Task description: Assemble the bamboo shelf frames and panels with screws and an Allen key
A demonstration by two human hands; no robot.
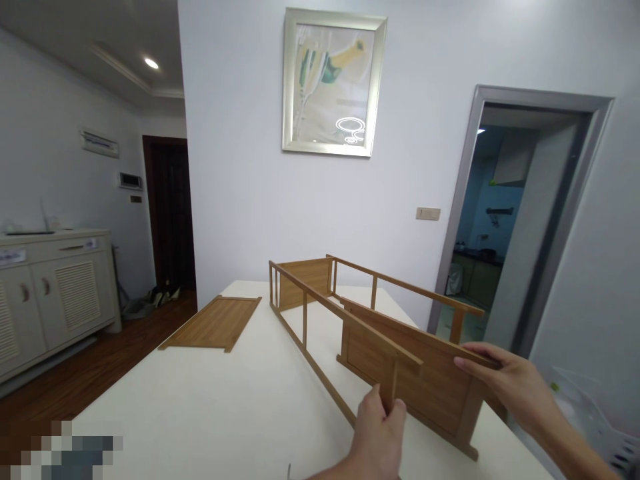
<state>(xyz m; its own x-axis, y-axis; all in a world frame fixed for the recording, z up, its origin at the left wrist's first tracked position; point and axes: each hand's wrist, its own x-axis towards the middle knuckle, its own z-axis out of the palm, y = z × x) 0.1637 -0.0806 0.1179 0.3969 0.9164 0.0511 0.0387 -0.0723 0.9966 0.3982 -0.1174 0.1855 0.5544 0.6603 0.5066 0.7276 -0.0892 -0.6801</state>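
Note:
A bamboo shelf frame [320,303] lies on its side on the white table [210,400]. My left hand [377,430] is closed round the frame's near upright post. My right hand [505,380] grips the top edge of a slatted bamboo shelf panel [415,377] that stands tilted inside the frame, between its two side rails. A second shelf panel [306,280] is fitted at the frame's far end.
A loose bamboo panel [213,323] lies flat near the table's left edge. A white cabinet [50,287] stands at the left wall. A doorway [505,220] opens behind the table at right. A white plastic bin [590,413] sits at the lower right.

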